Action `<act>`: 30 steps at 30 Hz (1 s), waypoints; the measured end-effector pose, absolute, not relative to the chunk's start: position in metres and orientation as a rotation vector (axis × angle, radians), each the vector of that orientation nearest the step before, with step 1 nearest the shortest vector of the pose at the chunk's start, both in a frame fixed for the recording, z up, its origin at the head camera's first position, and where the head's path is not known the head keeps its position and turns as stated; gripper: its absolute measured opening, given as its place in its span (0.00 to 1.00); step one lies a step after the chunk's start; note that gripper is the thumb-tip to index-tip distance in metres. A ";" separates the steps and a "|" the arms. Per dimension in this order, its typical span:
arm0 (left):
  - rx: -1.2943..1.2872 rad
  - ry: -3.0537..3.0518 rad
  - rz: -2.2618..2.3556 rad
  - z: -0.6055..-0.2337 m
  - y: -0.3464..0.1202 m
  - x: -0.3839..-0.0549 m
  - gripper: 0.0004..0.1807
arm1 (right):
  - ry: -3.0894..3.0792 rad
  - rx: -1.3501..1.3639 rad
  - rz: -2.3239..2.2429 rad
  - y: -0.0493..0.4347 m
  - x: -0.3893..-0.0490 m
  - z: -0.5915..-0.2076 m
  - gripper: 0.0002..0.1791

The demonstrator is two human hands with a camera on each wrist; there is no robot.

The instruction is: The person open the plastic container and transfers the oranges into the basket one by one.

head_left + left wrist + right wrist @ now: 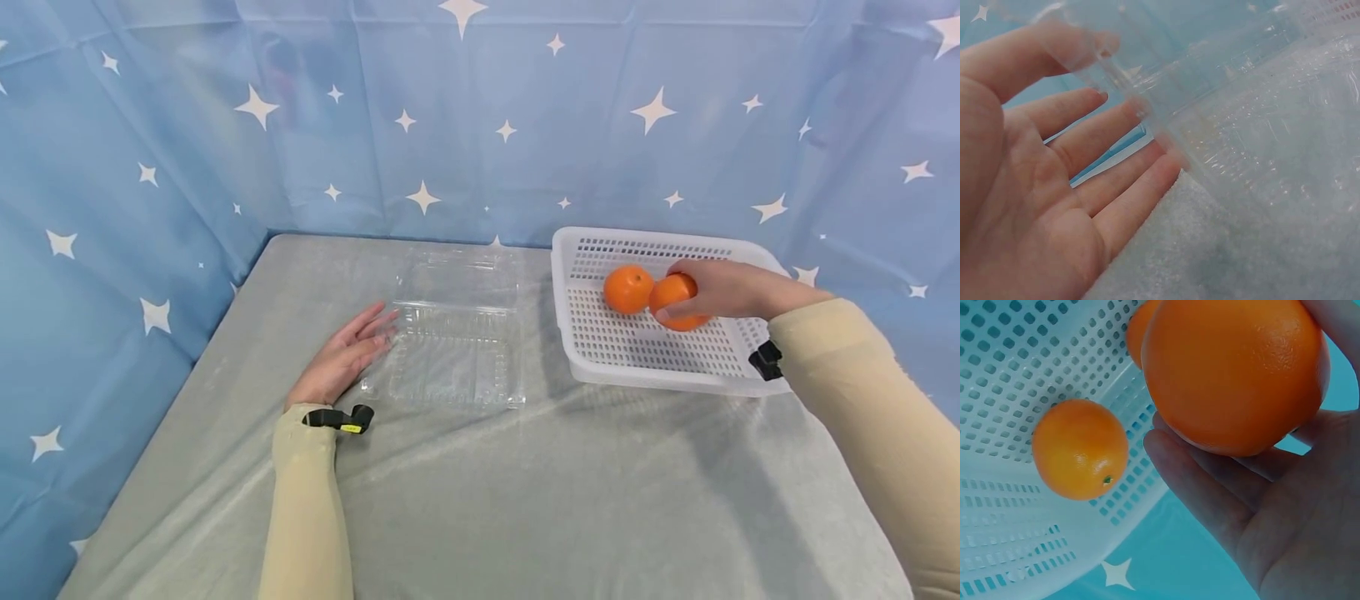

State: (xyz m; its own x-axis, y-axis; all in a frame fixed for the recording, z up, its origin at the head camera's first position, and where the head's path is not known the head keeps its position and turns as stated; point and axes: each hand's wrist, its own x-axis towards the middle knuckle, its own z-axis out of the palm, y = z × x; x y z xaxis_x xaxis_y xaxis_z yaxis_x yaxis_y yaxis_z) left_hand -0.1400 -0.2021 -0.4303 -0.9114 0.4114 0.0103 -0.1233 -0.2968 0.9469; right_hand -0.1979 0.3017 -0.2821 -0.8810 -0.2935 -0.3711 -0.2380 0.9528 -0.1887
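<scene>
My right hand (pixel 723 287) grips an orange (pixel 675 302), fingers and thumb curled around it, over the white plastic basket (pixel 566 333). In the right wrist view the held orange (pixel 1235 375) fills the upper middle. A second orange (pixel 1080 450) sits in the basket, and part of a third orange (pixel 1138 334) peeks from behind the held one. The head view shows one loose orange (pixel 628 289) left of the held one. On the left, my left hand (pixel 337 358) has its fingers extended, the tips at the near side wall of a clear plastic clamshell box (pixel 1260 144), whose lid lies folded back.
The clamshell box (pixel 450 367) rests on a grey cloth-covered table (pixel 480 492), to the left of the basket. A blue curtain with white stars (pixel 480 150) hangs behind the table and along its left side.
</scene>
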 end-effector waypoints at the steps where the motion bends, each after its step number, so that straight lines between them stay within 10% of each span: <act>1: 0.360 1.620 2.264 -0.430 -0.202 -0.140 0.32 | 2.703 -0.375 -0.194 0.302 -0.198 -0.282 0.37; 30: 0.315 1.624 2.283 -0.430 -0.200 -0.139 0.32 | 2.671 -0.324 -0.238 0.317 -0.214 -0.312 0.46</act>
